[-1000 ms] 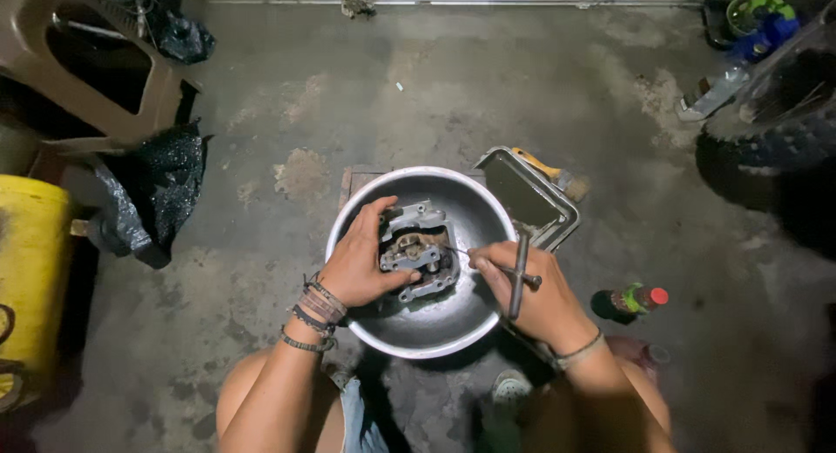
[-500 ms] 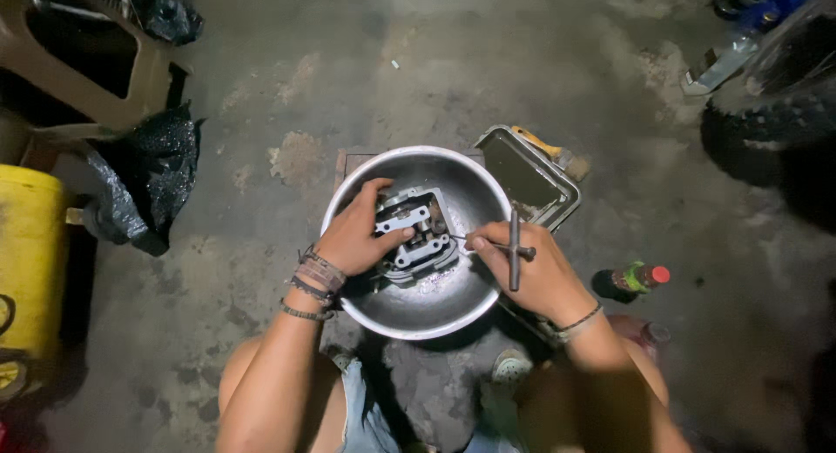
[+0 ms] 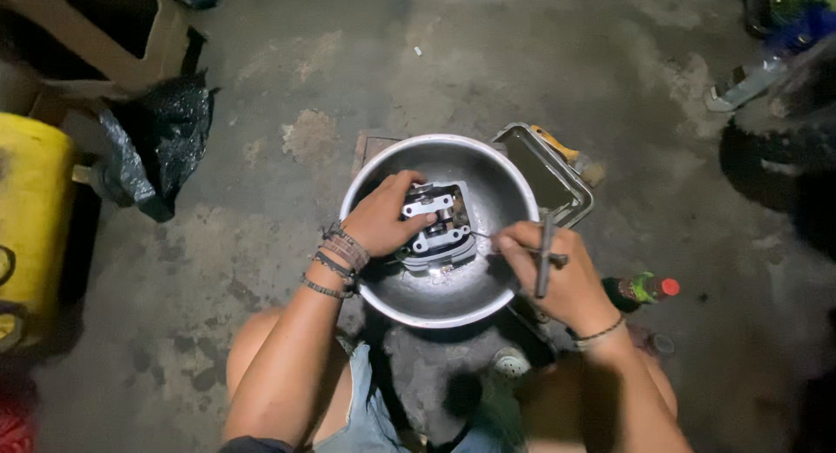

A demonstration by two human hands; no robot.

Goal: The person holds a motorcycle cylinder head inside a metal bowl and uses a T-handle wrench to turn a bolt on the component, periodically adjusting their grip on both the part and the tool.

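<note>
A grey metal engine part [image 3: 438,225] with fins and holes sits inside a round metal bowl [image 3: 440,305] on the concrete floor. My left hand [image 3: 381,218], with several bracelets at the wrist, grips the part from its left side. My right hand [image 3: 557,275] is at the bowl's right rim, closed around a T-handle tool [image 3: 544,255] whose thin tip reaches toward the part. My knees frame the bowl from below.
A rectangular metal tray [image 3: 547,174] lies behind the bowl to the right. A small bottle with a red cap [image 3: 643,289] lies right of my hand. A yellow container [image 3: 30,214] and a black plastic bag [image 3: 157,144] stand at left; a tyre [image 3: 784,174] at right.
My left hand has shifted its grip on the engine part and turned it slightly. My right hand has brought the T-handle tool's tip toward the part. The view moved closer.
</note>
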